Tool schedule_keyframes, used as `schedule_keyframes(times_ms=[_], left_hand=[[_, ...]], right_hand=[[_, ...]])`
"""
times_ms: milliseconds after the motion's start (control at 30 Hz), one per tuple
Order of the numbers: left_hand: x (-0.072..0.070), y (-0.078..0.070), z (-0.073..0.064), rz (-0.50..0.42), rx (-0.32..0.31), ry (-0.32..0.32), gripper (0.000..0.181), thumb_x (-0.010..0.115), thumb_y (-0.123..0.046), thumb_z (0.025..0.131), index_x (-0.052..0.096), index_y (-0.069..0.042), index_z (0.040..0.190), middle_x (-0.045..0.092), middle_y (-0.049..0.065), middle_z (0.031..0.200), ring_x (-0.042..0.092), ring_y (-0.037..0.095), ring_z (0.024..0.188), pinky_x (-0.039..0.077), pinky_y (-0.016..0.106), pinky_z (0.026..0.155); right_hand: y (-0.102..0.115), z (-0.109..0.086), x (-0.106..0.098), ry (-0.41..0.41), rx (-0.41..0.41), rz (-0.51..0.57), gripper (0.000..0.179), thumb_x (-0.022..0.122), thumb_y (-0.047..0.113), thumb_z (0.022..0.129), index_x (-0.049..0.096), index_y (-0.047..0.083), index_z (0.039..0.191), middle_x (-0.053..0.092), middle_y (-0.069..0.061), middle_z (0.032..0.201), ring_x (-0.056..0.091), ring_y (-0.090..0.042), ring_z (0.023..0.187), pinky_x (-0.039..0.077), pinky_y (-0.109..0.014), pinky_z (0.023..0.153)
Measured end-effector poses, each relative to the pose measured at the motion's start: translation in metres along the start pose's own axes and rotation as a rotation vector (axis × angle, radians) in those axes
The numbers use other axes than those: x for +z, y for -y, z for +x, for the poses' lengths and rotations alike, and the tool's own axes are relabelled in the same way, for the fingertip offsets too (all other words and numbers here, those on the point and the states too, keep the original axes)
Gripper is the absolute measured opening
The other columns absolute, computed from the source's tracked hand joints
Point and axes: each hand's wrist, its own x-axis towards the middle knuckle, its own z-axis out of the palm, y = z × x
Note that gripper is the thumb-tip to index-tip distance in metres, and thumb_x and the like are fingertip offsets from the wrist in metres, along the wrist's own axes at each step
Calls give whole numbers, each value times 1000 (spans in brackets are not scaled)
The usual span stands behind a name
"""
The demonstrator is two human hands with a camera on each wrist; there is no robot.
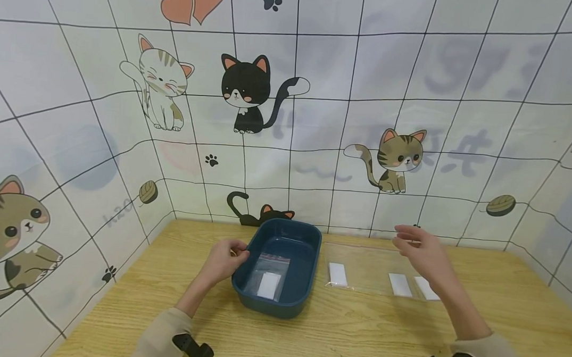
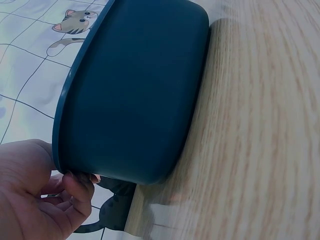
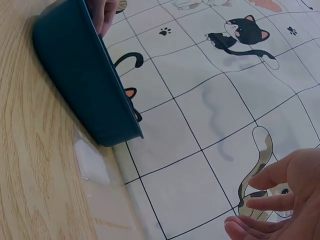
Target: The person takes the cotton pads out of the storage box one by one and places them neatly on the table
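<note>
A dark blue plastic basin [image 1: 274,309] stands on the wooden table; its outer wall [image 2: 130,95] fills much of the left wrist view. At its left rim, my left hand [image 1: 224,261] pinches the edge with thumb and curled fingers. Inside the basin lies a clear zip bag [image 1: 280,265] with a white rectangle [image 1: 268,285] in or on it. My right hand [image 1: 424,252] hovers over the table to the right, fingers apart and holding nothing. Below it lies clear plastic film or bags [image 1: 366,264], with white rectangles [image 1: 337,274] along the front.
The wooden table [image 1: 356,336] ends against a wall covering [image 1: 315,164] printed with cats and grid lines, close behind the basin. Side coverings rise at left and right. Dark wrist devices [image 1: 193,349] sit on both beige sleeves.
</note>
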Motion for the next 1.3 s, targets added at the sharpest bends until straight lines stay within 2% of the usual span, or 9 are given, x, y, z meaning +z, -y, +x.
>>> schedule_keyframes(times_ms=[500, 667, 833, 1300], left_hand=[[1, 0, 0, 4, -2, 6, 8, 69, -2, 88, 74, 3, 92, 63, 1, 75, 57, 14, 70, 49, 31, 66], [2, -1, 1, 7, -11, 19, 9, 69, -4, 89, 73, 2, 94, 64, 1, 76, 58, 16, 72, 50, 32, 65], [2, -2, 1, 4, -17, 18, 8, 69, -3, 89, 73, 2, 93, 63, 1, 76, 58, 16, 72, 50, 32, 66], [-1, -1, -1, -1, -28, 13, 11, 69, -4, 89, 73, 4, 95, 63, 2, 78, 58, 16, 73, 49, 32, 66]], right_hand=[[23, -7, 15, 17, -54, 14, 54, 57, 33, 103, 48, 0, 145, 55, -26, 137, 62, -40, 115, 51, -51, 91], [29, -9, 19, 22, -63, 39, 50, 57, 29, 103, 49, 0, 143, 56, -26, 136, 63, -39, 113, 52, -49, 90], [33, -8, 26, 26, -68, 63, 48, 59, 27, 102, 51, 0, 142, 58, -25, 133, 65, -36, 110, 52, -46, 90], [54, -1, 52, 86, -71, 96, 49, 60, 26, 101, 50, 1, 142, 59, -22, 133, 65, -35, 109, 51, -49, 91]])
